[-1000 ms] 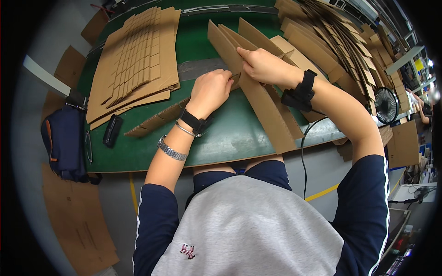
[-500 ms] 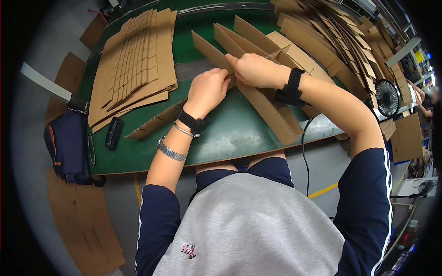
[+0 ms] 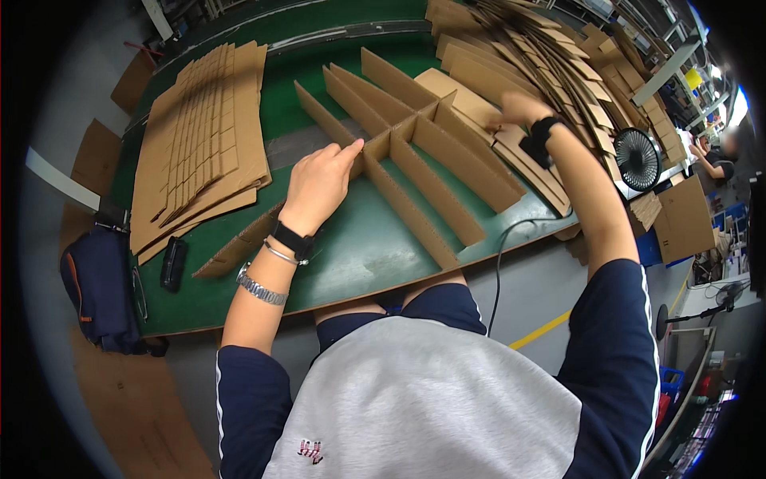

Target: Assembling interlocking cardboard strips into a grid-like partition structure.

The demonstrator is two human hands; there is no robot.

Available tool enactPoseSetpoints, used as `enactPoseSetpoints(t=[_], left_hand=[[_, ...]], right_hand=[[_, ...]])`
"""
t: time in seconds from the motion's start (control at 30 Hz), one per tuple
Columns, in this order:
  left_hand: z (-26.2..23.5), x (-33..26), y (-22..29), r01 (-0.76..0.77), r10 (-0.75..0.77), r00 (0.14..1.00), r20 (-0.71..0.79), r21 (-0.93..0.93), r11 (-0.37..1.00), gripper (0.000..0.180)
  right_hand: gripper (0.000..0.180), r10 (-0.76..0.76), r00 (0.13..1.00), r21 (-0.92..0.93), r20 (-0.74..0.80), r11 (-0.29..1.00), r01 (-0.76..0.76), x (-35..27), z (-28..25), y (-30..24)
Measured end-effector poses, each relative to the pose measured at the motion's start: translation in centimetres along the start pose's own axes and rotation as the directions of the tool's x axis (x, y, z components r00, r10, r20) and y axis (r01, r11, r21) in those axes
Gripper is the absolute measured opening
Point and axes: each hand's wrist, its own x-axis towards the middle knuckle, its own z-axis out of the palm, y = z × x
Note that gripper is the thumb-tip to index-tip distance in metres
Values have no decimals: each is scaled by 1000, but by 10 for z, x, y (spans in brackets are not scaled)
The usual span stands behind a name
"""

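currently, the left hand [image 3: 317,182] has its fingers closed on the long slotted cardboard strip [image 3: 239,243], which stands on edge across several upright cardboard dividers [image 3: 413,211] on the green worktop [image 3: 359,263]. the right hand [image 3: 523,110], blurred, is by the flat cardboard pieces [image 3: 533,174]; whether it grips one, i cannot tell.

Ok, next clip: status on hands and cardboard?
Left hand touching cardboard grid. Right hand blurred, near flat cardboard; contact unclear. Grid standing on table. Black cable beside it, over table edge.
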Motion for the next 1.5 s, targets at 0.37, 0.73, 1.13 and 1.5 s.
enactPoseSetpoints(t=[0.37, 0.73, 1.13, 1.5], left_hand=[[8, 7, -19, 112, -108, 992, -66, 55, 992, 35], [-37, -12, -28, 267, -251, 945, 211, -55, 962, 21], [-34, -28, -33, 277, -268, 955, 131, -54, 959, 16], [-34, -28, -31, 272, -264, 956, 128, -54, 961, 16]], right_hand=[[33, -8, 930, 222, -367, 970, 95, -4, -20, 41], [37, -422, 654, 292, -628, 651, 700, -38, -117, -194], [53, -576, 715, 295, -395, 658, 693, -44, -68, -246], [56, -554, 680, 199, -480, 686, 700, -36, -47, -259]])
